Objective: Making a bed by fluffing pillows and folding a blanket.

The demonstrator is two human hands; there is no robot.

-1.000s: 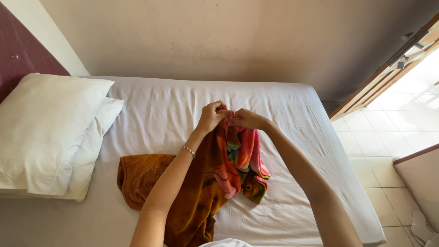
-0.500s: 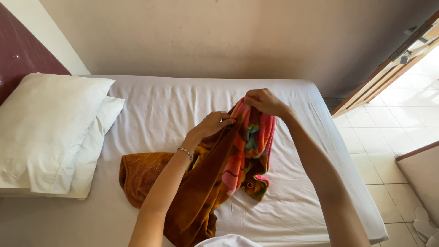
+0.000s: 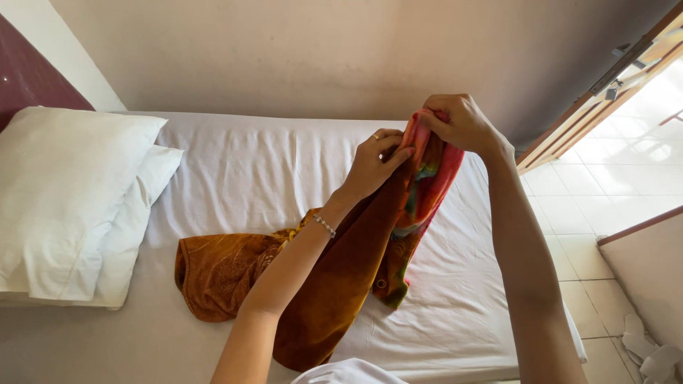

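A plush blanket (image 3: 341, 284), golden brown on one side and pink, red and green on the other, lies bunched on the white bed sheet (image 3: 249, 171) and hangs up from it. My right hand (image 3: 459, 122) pinches its top edge, raised over the middle of the bed. My left hand (image 3: 373, 162), with a ring and a wrist bracelet, grips the brown edge just below and to the left of the right hand. The rest of the blanket trails down to the mattress near my body.
Two stacked white pillows (image 3: 67, 199) lie at the left end of the bed against a dark red headboard (image 3: 32, 78). A beige wall runs behind. At right are a tiled floor (image 3: 626, 178), a wooden door frame (image 3: 605, 85) and pale slippers (image 3: 651, 348).
Both hands were together low over the blanket; my right hand has lifted the edge up and right, my left hand has slid along the brown edge, and more fabric hangs off the bed.
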